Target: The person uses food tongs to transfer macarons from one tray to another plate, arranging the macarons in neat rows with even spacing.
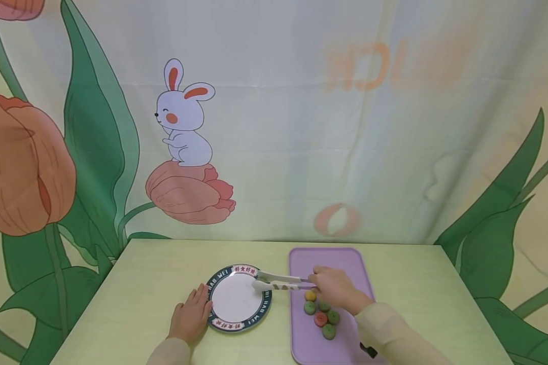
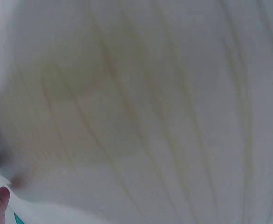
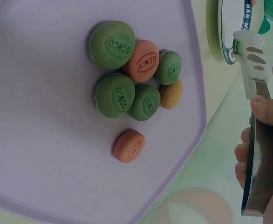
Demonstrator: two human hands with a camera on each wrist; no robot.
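Note:
My right hand (image 1: pixel 335 288) grips white-tipped metal tongs (image 3: pixel 262 154), which reach left from above the purple tray to the plate's right rim. A green, macaron-like piece (image 3: pixel 238 47) shows between the tong tips in the right wrist view. Flat on the table, my left hand (image 1: pixel 189 313) has its fingers at the left rim of the round plate (image 1: pixel 233 325), which is white with a dark blue lettered band. Pale, blurred cloth fills most of the left wrist view, hiding the left hand except a fingertip (image 2: pixel 1 198).
On the purple tray (image 3: pixel 38 140) lie several green macarons (image 3: pixel 112 45), two orange-red macarons (image 3: pixel 142 61) and a yellow macaron (image 3: pixel 172 94), mostly in a cluster. A pale table (image 1: pixel 155 263) holds tray and plate. Behind it hangs a curtain (image 1: pixel 278 126) printed with tulips and a rabbit.

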